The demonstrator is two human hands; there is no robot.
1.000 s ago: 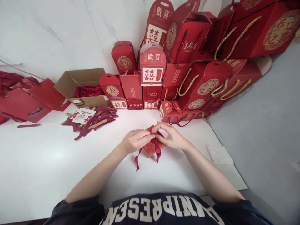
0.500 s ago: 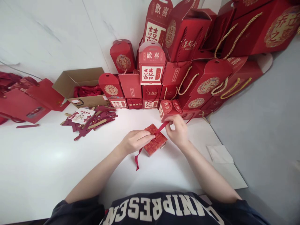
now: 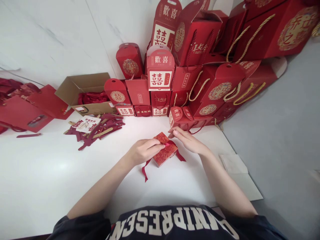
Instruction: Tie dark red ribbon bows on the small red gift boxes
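Note:
A small red patterned gift box (image 3: 162, 156) lies on the white table in front of me. Red ribbon (image 3: 180, 156) runs across its top, one tail hanging off the right side and the other off the left. My left hand (image 3: 145, 150) rests on the box's upper left, its thumb and fingers pinching the ribbon near the middle. Just above the box's right corner is my right hand (image 3: 188, 140), fingers stretched out with nothing held in them. A twisted cord shows at the box's lower right edge.
Red gift boxes (image 3: 160, 78) with rope handles are stacked along the wall. A cardboard box (image 3: 97, 108) holding red material stands at the left, behind a pile of dark red strips (image 3: 107, 125). Red bags (image 3: 22, 111) lie far left, white sheets (image 3: 232, 163) at right.
My right hand has let go of the ribbon's right end and its fingers have straightened. That ribbon tail now drops over the box's right side. My left hand stays in place.

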